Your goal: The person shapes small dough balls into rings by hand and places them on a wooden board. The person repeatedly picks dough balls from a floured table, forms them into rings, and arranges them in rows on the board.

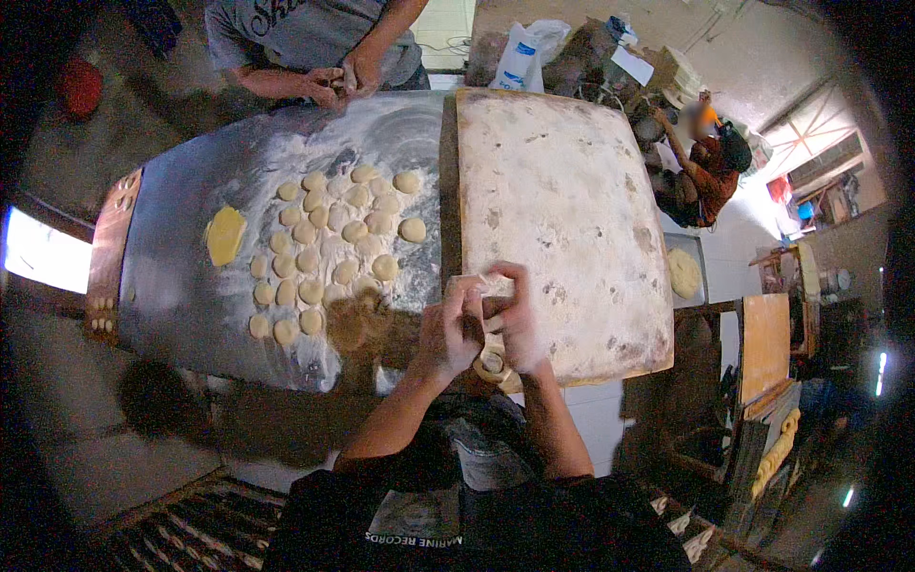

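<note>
Close in front of me, over the near left edge of a flour-dusted board (572,229), both my hands are raised with fingers curled. My left hand (456,329) and my right hand (518,319) hold a strip of pale dough (492,363) between them, its lower part hanging in a loop. My fingers partly cover it. Left of the board, several round dough pieces (307,258) lie on the floured dark tabletop (181,276). A flat yellow slab (226,236) sits beyond them to the left.
Across the table a person in a grey shirt (315,38) holds their hands together. Farther right, a person in an orange top (713,181) works by a tray with a dough lump (683,274). A white plastic bag (527,55) stands behind the board. Wooden boards (765,348) lean at right.
</note>
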The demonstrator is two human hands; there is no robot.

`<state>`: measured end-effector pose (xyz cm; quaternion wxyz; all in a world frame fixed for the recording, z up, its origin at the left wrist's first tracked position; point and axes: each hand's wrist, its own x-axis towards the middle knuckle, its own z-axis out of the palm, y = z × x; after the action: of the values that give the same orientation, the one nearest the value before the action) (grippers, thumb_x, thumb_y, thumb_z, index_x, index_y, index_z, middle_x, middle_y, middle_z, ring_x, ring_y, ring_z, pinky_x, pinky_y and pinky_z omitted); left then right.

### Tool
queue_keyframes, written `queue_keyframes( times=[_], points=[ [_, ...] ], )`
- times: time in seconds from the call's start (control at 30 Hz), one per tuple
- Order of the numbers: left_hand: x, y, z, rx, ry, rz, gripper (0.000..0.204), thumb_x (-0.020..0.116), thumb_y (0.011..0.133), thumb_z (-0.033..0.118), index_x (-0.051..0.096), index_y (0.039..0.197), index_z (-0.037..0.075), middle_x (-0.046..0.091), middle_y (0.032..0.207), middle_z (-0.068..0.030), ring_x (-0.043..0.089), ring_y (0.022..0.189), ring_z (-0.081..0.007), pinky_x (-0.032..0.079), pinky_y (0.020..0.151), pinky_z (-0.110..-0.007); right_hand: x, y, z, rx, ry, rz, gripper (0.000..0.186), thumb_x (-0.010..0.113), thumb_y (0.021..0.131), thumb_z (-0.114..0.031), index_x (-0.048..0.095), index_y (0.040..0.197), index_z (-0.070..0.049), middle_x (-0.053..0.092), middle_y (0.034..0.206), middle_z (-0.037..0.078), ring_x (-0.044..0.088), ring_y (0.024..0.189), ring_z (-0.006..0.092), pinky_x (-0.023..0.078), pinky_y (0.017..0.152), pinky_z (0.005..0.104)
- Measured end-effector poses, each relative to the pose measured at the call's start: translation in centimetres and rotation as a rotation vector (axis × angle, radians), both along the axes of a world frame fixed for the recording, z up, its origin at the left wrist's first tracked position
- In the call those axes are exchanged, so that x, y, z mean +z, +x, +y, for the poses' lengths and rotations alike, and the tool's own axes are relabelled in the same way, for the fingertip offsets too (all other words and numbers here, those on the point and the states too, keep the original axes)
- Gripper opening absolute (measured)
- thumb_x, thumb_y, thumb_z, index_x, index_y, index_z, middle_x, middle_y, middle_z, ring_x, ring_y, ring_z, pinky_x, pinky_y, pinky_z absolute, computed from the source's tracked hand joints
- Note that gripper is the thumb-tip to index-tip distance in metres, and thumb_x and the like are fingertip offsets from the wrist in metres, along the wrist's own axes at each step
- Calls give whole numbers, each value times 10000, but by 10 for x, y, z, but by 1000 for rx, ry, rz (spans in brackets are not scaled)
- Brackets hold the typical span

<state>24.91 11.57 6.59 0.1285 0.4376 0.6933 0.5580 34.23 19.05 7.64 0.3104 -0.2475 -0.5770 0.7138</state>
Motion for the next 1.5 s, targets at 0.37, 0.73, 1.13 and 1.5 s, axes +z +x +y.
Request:
queue_keyframes(
  times=[0.37, 0.73, 1.13, 1.5],
  points=[
    [1, 43, 31, 40, 219, -180, 166, 491, 1018, 188, 596, 1032, 60, 617, 707, -167, 687, 661, -364, 529, 606, -410, -4, 49, 37, 173, -591, 610, 655, 347, 995, -677, 390, 1338, -121, 521, 552, 27, 482, 459, 145, 402, 446, 289],
    [5, 61, 31, 62, 20, 7, 174, 464, 976, 23, 552, 1125, 44, 622, 895, -199, 704, 845, -311, 526, 724, -396, 0, 64, 53, 199, 57, -96, 716, 499, 996, -576, 318, 1489, -89, 608, 715, -20, 521, 604, 100, 425, 540, 235],
    [-33, -13, 42, 241, -598, 314, 601, 646, 900, 248, 401, 1427, 94, 500, 1249, -344, 559, 1112, -536, 487, 929, -562, -32, 22, 84, 91, 691, -928, 929, 744, 867, -341, 163, 1551, -101, 685, 926, 199, 652, 900, 403, 500, 815, 496],
    [-25, 2, 23, 55, -714, 76, 689, 713, 851, 268, 395, 1434, 87, 513, 1284, -353, 559, 1164, -513, 466, 1004, -542, -31, 25, 57, 55, 932, -1099, 733, 667, 888, -444, 394, 1489, -124, 619, 1071, 139, 613, 1033, 328, 433, 879, 549]
  ],
)
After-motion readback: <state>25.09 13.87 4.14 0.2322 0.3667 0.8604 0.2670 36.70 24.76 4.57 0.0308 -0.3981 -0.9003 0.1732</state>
